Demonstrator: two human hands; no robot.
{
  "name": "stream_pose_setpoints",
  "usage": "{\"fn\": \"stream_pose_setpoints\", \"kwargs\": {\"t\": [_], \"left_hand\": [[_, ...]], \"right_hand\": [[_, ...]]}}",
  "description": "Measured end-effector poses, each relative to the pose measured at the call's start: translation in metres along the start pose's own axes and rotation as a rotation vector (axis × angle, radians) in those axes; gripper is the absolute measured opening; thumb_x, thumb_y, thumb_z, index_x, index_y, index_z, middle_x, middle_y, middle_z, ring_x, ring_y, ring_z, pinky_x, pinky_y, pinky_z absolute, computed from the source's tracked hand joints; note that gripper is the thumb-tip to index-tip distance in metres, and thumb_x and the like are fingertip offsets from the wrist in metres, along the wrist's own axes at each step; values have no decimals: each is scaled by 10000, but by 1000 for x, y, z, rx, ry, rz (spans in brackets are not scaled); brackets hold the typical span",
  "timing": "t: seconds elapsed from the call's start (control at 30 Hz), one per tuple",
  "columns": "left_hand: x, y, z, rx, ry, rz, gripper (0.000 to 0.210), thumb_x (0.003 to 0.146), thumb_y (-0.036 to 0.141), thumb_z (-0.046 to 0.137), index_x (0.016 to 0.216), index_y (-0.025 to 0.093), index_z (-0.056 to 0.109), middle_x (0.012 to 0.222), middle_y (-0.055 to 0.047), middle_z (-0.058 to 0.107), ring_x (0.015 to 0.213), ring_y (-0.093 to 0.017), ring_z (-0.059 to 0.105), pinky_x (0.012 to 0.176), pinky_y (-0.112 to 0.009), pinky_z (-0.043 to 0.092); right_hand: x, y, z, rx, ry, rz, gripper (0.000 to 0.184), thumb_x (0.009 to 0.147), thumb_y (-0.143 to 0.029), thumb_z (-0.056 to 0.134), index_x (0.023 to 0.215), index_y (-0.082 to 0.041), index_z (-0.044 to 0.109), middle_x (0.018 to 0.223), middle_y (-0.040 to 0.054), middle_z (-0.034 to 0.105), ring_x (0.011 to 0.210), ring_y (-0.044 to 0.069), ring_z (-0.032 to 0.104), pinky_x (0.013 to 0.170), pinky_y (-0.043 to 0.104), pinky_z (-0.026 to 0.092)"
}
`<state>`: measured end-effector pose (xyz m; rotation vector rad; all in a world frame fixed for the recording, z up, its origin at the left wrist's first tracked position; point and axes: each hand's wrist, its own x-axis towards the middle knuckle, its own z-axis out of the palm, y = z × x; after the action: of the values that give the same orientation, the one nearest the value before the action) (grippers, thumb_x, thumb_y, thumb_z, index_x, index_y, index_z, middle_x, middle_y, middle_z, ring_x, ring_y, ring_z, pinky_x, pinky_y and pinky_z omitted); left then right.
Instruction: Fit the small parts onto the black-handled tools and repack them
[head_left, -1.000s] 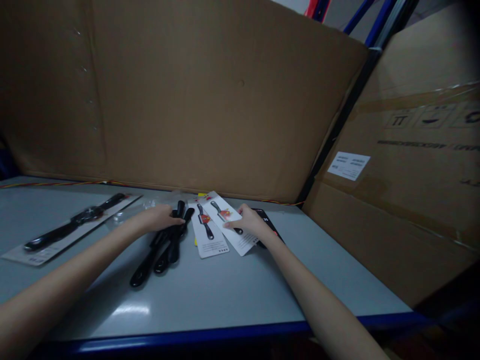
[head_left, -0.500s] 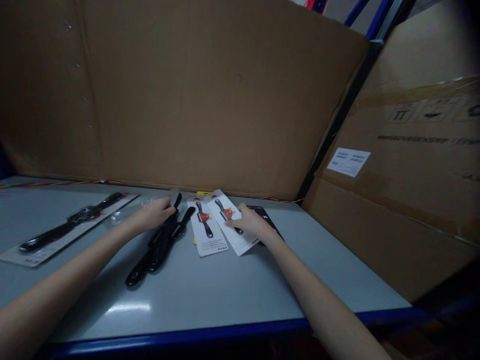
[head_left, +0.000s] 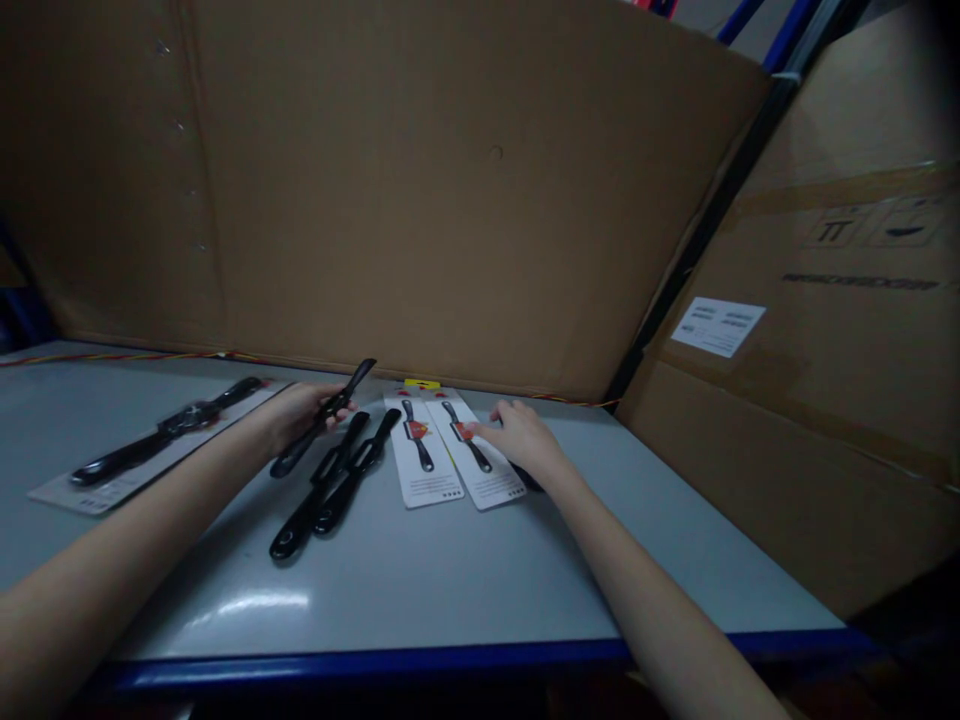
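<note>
My left hand is closed around the middle of a black spokeshave, holding it tilted above the table. Just to its right lie two more black spokeshaves, side by side at a slant. Over the right edge of a white printed card is my right hand, fingers apart and thumb near the card's red print. A second white card lies alongside on the left. Both cards show a picture of a two-handled tool. Part of a dark phone shows beneath my right hand.
A packaged spokeshave on its backing card lies at the left. A yellow item pokes out behind the white cards. Cardboard stands along the back, and a big carton bounds the right. The table has a blue front edge.
My left hand has raised one spokeshave off the others and moved slightly left. The right card now lies flatter beside the other card, and my right hand has loosened from it.
</note>
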<state>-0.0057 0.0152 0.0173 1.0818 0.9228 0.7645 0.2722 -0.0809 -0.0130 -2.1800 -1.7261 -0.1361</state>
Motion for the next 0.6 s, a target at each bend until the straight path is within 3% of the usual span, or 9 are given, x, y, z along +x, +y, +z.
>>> {"fn": "stream_pose_setpoints", "kwargs": {"t": [0.13, 0.23, 0.33, 0.47, 0.6], "left_hand": [[-8, 2, 1, -109, -173, -82, 122, 726, 221, 582, 679, 167, 483, 481, 51, 431, 283, -2, 293, 203, -76, 156], [-10, 3, 5, -132, -214, -152, 198, 741, 180, 534, 593, 175, 402, 423, 73, 329, 247, 3, 208, 184, -81, 148], [-7, 3, 6, -229, -244, -187, 173, 777, 168, 412, 606, 178, 386, 458, 34, 374, 258, -17, 261, 185, -97, 207], [-1, -1, 1, -320, -223, -176, 98, 783, 175, 393, 696, 158, 434, 530, -19, 444, 328, -56, 383, 206, -107, 255], [0, -4, -2, -294, -234, -170, 139, 796, 242, 441, 827, 120, 500, 548, -34, 477, 348, -64, 402, 216, -108, 245]], "right_hand": [[10, 18, -7, 73, -103, 19, 297, 738, -421, 514, 834, -154, 603, 881, 104, 622, 820, 202, 558, 652, 263, 367], [14, 27, -8, 109, -195, -23, 145, 660, -267, 601, 759, -165, 632, 819, 62, 643, 766, 174, 566, 615, 235, 359], [13, 24, -6, 155, -260, -86, 177, 619, -286, 647, 762, -183, 659, 795, 30, 649, 734, 152, 565, 593, 215, 361], [12, 16, -5, 299, -364, -170, 245, 727, -365, 543, 840, -191, 673, 784, 11, 652, 704, 130, 562, 584, 208, 369], [15, 21, -9, 258, -323, -108, 254, 695, -313, 562, 881, -173, 662, 732, 24, 614, 651, 135, 532, 553, 228, 347]]}}
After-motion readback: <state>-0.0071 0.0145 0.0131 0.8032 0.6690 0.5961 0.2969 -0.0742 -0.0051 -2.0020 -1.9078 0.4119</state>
